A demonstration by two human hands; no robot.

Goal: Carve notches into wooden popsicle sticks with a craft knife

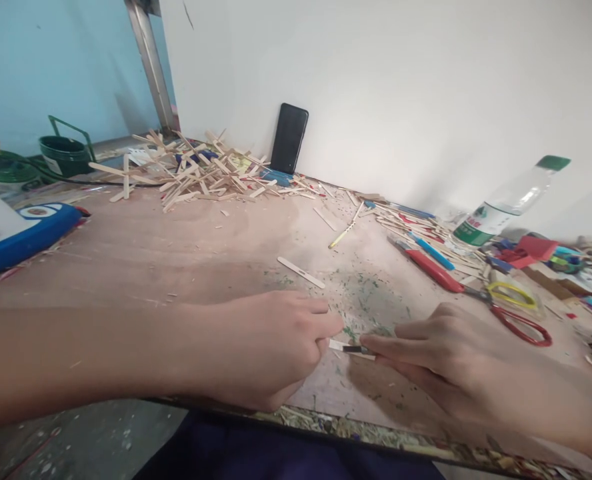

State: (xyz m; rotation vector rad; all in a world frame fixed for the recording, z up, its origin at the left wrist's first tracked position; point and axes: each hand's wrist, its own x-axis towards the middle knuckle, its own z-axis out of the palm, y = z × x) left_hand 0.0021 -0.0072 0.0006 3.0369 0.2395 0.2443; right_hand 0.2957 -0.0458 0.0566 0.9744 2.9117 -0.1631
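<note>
Near the front edge of the wooden table (pixel 216 233), my left hand (pixel 281 340) is closed on one end of a pale wooden stick (pixel 336 345) and presses it toward the tabletop. My right hand (pixel 426 357) pinches a small dark-tipped metal blade tool (pixel 355 349), whose tip rests over the stick between the two hands. Part of the tool is hidden by my right fingers. Just beyond my left hand lies another flat stick (pixel 301 272) with a small slot in its middle. Green shavings (pixel 369 287) are scattered beyond my right hand.
A pile of sticks (pixel 211 173) lies at the back beside an upright phone (pixel 289 139). At the right are a red-handled knife (pixel 433 270), scissors (pixel 521 325), a blue pen (pixel 432 251) and a tilted bottle (pixel 513 203). A blue-and-white object (pixel 31 233) stands at the left.
</note>
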